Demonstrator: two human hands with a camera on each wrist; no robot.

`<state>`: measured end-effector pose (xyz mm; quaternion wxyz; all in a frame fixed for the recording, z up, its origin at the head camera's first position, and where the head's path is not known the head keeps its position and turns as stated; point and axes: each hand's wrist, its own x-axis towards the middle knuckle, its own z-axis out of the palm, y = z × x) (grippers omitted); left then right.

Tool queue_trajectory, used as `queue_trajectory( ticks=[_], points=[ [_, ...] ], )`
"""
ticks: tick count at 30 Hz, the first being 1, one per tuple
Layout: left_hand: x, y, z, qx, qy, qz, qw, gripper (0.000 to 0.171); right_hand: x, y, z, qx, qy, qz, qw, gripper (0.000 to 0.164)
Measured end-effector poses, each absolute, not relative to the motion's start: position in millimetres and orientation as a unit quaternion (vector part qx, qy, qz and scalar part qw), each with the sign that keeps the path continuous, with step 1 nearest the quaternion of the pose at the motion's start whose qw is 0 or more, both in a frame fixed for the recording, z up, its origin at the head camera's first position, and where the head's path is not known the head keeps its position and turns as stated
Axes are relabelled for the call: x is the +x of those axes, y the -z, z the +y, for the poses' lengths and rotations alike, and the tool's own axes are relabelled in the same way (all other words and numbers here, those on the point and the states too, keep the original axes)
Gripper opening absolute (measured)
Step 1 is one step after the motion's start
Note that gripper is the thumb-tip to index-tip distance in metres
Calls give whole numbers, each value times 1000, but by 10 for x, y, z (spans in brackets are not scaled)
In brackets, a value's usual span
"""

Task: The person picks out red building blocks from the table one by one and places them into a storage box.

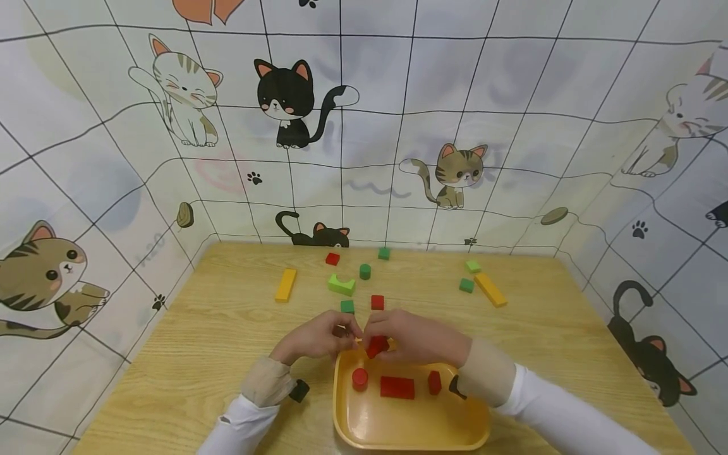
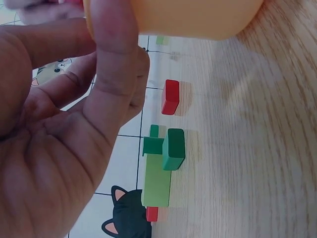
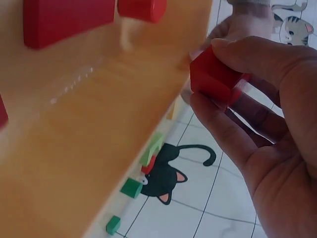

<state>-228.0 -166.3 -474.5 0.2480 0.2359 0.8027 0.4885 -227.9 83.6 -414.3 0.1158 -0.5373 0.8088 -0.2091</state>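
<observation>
A yellow tray [image 1: 347,430] lies at the near edge of the wooden table. In it are a red cylinder [image 1: 359,378], a flat red block [image 1: 397,387] and a small red block [image 1: 435,382]. My right hand [image 1: 380,343] pinches a red cube [image 1: 376,347] just above the tray's far rim; the right wrist view shows the red cube [image 3: 215,77] between thumb and fingers beside the tray [image 3: 74,139]. My left hand [image 1: 348,332] is at the tray's far left corner. Its thumb [image 2: 111,44] lies on the tray's rim [image 2: 188,17], seemingly pinching it.
Loose blocks lie beyond the hands: a green cube [image 1: 347,306], a red cube [image 1: 377,302], a light green arch [image 1: 341,284], a green cylinder [image 1: 365,272], yellow bars at the left [image 1: 286,284] and right [image 1: 490,289]. Cat-patterned walls enclose the table on three sides.
</observation>
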Motion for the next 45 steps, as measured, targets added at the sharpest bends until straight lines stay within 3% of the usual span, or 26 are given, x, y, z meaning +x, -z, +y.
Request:
queue_trajectory(
  ticks=[18, 33, 38, 45],
  points=[
    [-2269, 4765, -1683, 245, -490, 803, 234, 12, -1900, 4346, 735, -625, 140, 760, 111, 17],
    [-2265, 4748, -1667, 232, -495, 801, 243, 11, -1774, 4490, 600, -687, 70, 707, 153, 16],
    [-2268, 4753, -1664, 235, -493, 801, 243, 11, -1761, 4563, 556, -720, 53, 680, 128, 6],
    [-2254, 4744, -1656, 232, -497, 801, 242, 10, -1740, 4598, 555, -729, 34, 676, 103, 9]
  ],
)
